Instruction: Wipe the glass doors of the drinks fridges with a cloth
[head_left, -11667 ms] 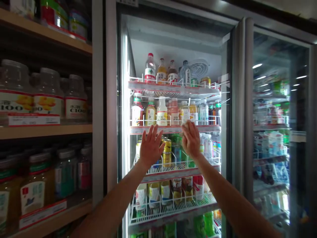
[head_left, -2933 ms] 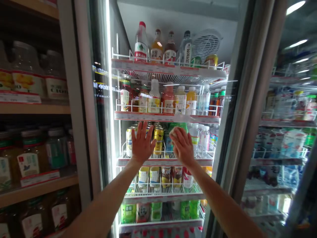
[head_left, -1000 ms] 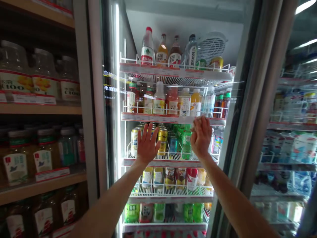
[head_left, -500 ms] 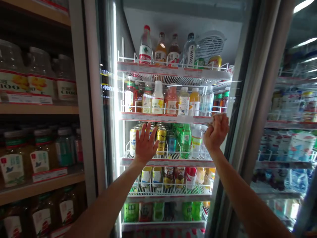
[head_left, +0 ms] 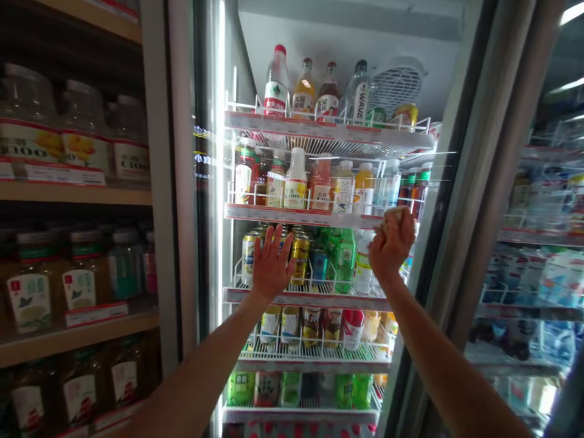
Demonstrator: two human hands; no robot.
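Note:
A glass fridge door (head_left: 319, 246) fills the middle of the view, with lit drink shelves behind it. My left hand (head_left: 272, 264) lies spread against the glass, fingers up, in front of the gold cans (head_left: 300, 255) on the third shelf. To the right, my right hand (head_left: 390, 246) is closed around a crumpled, pale cloth (head_left: 395, 219), which is at the glass near the second shelf's edge. Part of the cloth is hidden by the fingers. A green bottle (head_left: 345, 258) shows behind the glass between my hands.
On the left, open shelves (head_left: 75, 191) hold several bottles. The door's metal frame (head_left: 483, 182) runs up the right side, with another stocked fridge (head_left: 533, 237) beyond. Bottles (head_left: 276, 82) stand on the top shelf behind the glass.
My right hand has shifted slightly left and turned, so more of the cloth shows. My left hand stays spread on the glass. The view has moved a little.

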